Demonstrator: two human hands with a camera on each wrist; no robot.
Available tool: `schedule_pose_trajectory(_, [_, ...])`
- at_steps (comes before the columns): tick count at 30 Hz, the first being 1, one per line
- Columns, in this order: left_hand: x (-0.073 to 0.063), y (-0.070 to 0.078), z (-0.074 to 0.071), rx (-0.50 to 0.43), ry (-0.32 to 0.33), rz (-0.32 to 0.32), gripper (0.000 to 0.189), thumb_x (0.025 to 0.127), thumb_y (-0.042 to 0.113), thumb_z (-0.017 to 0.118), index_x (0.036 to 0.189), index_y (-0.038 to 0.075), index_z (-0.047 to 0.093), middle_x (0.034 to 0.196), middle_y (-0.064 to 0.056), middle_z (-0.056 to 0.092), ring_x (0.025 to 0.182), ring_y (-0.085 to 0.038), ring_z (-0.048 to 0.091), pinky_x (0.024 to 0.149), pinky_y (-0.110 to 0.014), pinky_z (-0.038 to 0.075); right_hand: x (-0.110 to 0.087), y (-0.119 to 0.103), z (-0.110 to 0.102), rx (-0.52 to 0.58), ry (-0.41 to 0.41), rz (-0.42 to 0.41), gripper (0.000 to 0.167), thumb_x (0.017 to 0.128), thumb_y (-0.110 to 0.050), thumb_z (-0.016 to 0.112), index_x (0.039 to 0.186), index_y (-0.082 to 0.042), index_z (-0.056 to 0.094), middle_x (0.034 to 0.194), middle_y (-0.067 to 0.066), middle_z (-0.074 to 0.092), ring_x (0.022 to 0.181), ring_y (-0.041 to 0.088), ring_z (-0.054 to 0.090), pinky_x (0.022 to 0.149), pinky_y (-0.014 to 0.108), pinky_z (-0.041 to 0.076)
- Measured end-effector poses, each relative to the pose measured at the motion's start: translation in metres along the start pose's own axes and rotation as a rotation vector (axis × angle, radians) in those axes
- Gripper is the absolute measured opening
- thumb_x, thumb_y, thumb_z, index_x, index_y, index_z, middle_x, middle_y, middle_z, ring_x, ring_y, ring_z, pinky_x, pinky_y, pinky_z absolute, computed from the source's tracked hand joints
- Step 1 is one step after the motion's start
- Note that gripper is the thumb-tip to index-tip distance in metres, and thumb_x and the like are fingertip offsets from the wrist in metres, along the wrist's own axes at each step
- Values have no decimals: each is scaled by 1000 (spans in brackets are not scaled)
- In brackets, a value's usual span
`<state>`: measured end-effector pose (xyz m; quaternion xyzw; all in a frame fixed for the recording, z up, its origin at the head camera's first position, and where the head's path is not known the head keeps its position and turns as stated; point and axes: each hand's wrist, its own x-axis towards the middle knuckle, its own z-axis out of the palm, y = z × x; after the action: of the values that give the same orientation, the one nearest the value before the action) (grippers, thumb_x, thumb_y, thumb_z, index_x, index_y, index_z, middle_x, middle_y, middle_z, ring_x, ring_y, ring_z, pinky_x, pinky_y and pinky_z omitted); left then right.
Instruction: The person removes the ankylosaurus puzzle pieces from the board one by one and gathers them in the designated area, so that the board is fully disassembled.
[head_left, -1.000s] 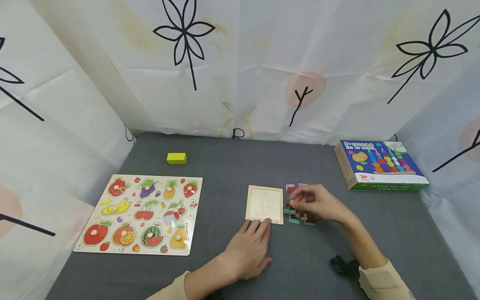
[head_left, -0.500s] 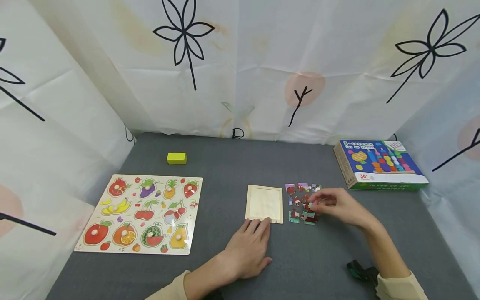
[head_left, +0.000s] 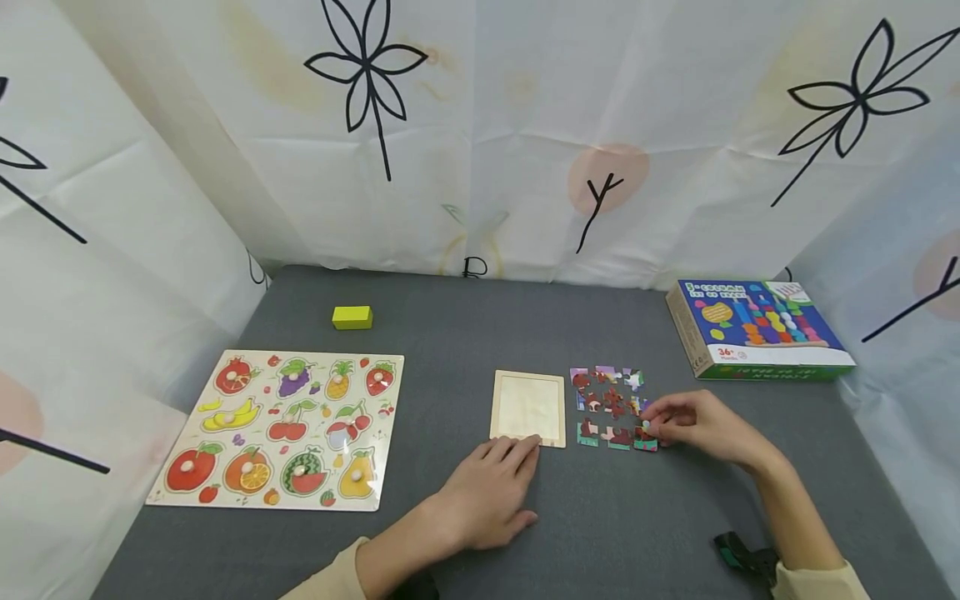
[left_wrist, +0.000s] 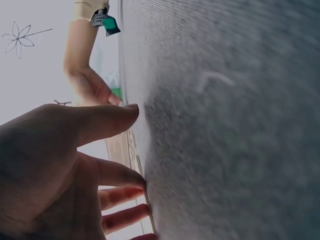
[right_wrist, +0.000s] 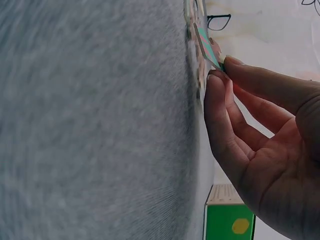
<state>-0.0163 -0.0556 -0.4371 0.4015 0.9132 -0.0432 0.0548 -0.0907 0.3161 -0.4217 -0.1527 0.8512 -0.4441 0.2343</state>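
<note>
Between thumb and fingers my right hand [head_left: 693, 425] pinches a jigsaw piece [right_wrist: 209, 46], green and pink along its edge and tilted in the right wrist view. In the head view this piece is at the near right corner of several loose jigsaw pieces [head_left: 613, 403], laid out in spaced rows. To their left lies a shallow wooden puzzle tray [head_left: 528, 408] with a bare pale base. My left hand [head_left: 491, 492] rests its fingertips on the tray's near edge, fingers extended and thumb apart on the table. The left wrist view shows those fingertips [left_wrist: 135, 179] against the tray's rim.
A fruit peg puzzle board [head_left: 273, 429] lies at the left, with a yellow block [head_left: 352, 317] behind it. At the back right is a blue and green toy box [head_left: 761, 329]. White printed curtains [head_left: 510, 100] stand behind the grey table [head_left: 457, 333].
My right hand has carried the piece rightward across the rows, from the left side to the near right corner, uncovering the other pieces. My left hand stays on the tray's edge.
</note>
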Motion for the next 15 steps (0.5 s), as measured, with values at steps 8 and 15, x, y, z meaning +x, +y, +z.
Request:
schedule_pose_trajectory(8, [-6,-7,7,-84,-23,52,81,106,59,60,168,10,40,181,-5,28,162,-22,38,132,-40,38,2,8,1,-7,-8,-26,24,106,-3,66,123,12,72,101,13,77,83,1,71,73,25,63])
schedule_pose_trajectory(15, [-16,-13,6,-195,-103,93,81,107,57,60,171,13,35,183,-5,23,170,-24,26,134,-49,35,3,5,3,-58,13,-18,22,105,-3,66,122,10,74,99,12,77,81,0,69,71,24,61])
